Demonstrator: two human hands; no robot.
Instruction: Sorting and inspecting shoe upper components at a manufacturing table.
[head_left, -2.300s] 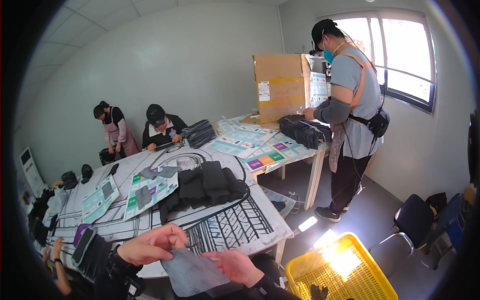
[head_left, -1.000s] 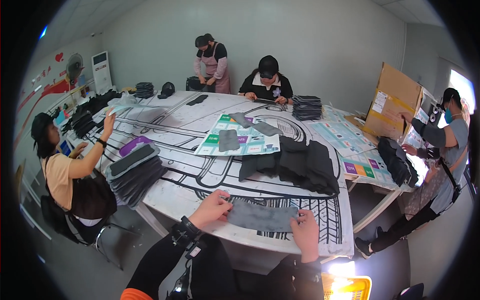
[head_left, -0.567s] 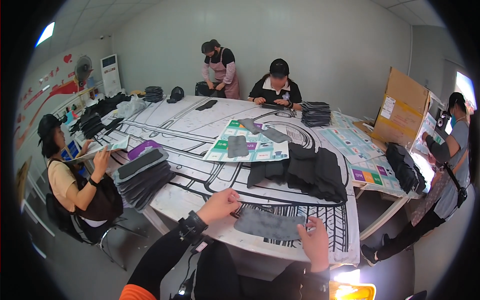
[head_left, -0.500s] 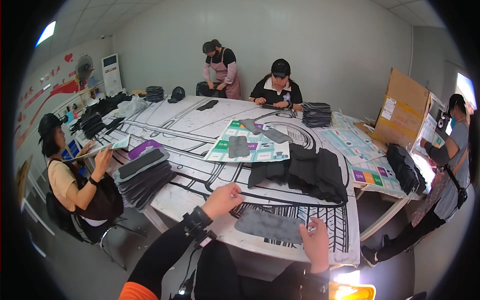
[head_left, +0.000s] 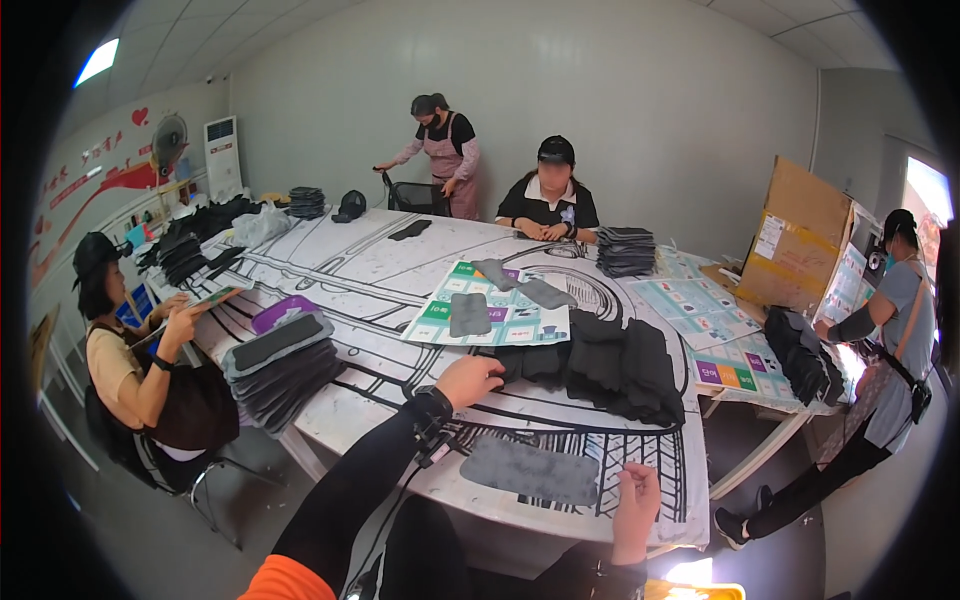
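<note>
My left hand (head_left: 467,382) reaches across the near side of the table, its curled fingers on the left end of a pile of black fabric pieces (head_left: 600,362). A mottled grey oblong fabric piece (head_left: 528,473) lies flat near the table's front edge. Just off its right end is my right hand (head_left: 636,508), thumb and fingers pinched together; whatever is between them, if anything, is too small to make out. Behind the black pile, several small grey pieces (head_left: 470,315) rest on a colourful printed sheet (head_left: 435,328).
A tall stack of grey-black pieces (head_left: 283,385) and a purple tray (head_left: 284,312) stand at left. Another stack (head_left: 625,252) sits at the far right. Co-workers sit at left (head_left: 125,370) and far side (head_left: 548,205); others stand behind (head_left: 445,160) and at right (head_left: 885,320). A cardboard box (head_left: 790,235) stands at right.
My left hand has moved forward and right to the black pile. My right hand has come off the grey piece's right end. The standing person behind now holds a chair's back.
</note>
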